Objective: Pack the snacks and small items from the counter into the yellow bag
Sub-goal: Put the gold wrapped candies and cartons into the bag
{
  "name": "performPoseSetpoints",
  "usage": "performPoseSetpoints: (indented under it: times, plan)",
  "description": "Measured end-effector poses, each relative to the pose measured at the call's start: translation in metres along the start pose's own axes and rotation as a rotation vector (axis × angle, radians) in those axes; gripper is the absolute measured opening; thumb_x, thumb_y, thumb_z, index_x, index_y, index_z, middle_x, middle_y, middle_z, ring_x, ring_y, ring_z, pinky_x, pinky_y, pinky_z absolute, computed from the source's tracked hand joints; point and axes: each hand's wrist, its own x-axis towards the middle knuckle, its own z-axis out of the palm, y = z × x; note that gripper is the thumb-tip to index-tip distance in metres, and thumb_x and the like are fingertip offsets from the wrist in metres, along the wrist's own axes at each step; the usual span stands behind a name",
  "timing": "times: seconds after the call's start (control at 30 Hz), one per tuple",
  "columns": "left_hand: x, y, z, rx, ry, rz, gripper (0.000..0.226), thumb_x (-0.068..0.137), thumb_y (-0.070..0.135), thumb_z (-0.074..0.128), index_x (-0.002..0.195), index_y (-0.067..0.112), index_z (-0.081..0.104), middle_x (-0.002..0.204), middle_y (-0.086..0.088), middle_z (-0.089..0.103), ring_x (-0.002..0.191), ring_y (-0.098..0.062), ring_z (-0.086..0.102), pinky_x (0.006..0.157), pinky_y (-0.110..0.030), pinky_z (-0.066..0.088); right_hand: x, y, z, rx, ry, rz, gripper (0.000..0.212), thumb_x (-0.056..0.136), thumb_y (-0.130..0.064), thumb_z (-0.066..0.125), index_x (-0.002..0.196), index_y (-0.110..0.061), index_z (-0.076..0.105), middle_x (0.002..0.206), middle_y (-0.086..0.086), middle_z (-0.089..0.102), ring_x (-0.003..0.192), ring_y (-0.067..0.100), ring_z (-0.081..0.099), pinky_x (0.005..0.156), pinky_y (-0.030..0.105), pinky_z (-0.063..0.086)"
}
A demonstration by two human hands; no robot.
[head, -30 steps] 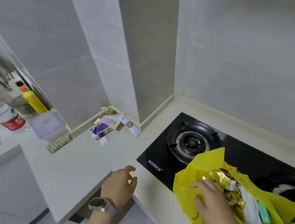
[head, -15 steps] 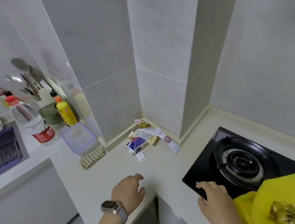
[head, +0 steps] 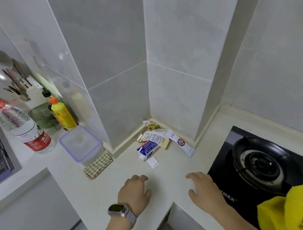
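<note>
Both hands, left (head: 134,194) and right (head: 204,190), hover empty with loosely curled fingers. Snacks (head: 156,141) lie in the corner (bag (head: 274,214) at right).

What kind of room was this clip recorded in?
Most likely a small home kitchen: a gas hob is set into the tiled-wall counter, cooking utensils stand in a holder on the left, and a yellow squeeze bottle sits beside it.

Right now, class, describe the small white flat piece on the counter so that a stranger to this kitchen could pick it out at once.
Find the inner corner of the tiled wall above the pale counter, where a pile of packets lies. At the pile's near edge lies a blue and white tube. The small white piece sits just in front of that tube, nearest the hands: plain, flat, rounded and unprinted, unlike the packets.
</note>
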Motion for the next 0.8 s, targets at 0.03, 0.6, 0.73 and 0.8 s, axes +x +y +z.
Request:
performPoseSetpoints:
  times: [0.03,0.6,0.73,0.8]
  plan:
    - [0.004,0.001,0.000,-0.002,-0.007,-0.006,0.046,0.090,0.037,0.045,0.134,0.028,0.040,0.128,0.002,0.051,0.118,-0.019,0.049,0.088,-0.031,0.047,0.008,0.000,0.000,-0.010,-0.004,-0.002,0.048,0.092,-0.025,0.046,0.138,-0.029,0.037,0.138,-0.006,0.042,0.126,0.019,0.038,0.098,0.030,0.043]
    - [0.059,-0.015,0.003,-0.115,0.014,-0.186,0.046,0.089,0.038,0.047,0.133,0.029,0.041,0.128,0.004,0.051,0.118,-0.016,0.050,0.093,-0.030,0.047,0.174,0.004,0.004,-0.325,0.090,-0.009,0.051,0.087,-0.014,0.053,0.135,-0.011,0.037,0.125,0.005,0.053,0.112,0.022,0.055,0.086,0.032,0.047]
    - [0.061,-0.024,0.008,-0.155,0.002,-0.227,0.045,0.088,0.038,0.048,0.132,0.028,0.042,0.126,0.005,0.052,0.116,-0.014,0.051,0.093,-0.030,0.047,0.191,0.005,0.015,-0.445,0.085,0.021,0.043,0.078,-0.015,0.067,0.118,-0.009,0.049,0.107,0.007,0.061,0.093,0.022,0.064,0.072,0.032,0.052]
    - [0.062,-0.025,0.010,-0.165,-0.006,-0.234,0.045,0.088,0.038,0.048,0.132,0.028,0.042,0.125,0.005,0.053,0.115,-0.014,0.052,0.092,-0.030,0.047,0.199,0.008,0.023,-0.472,0.080,-0.008,0.046,0.056,-0.011,0.082,0.096,-0.007,0.060,0.081,0.008,0.064,0.066,0.021,0.066,0.050,0.028,0.051]
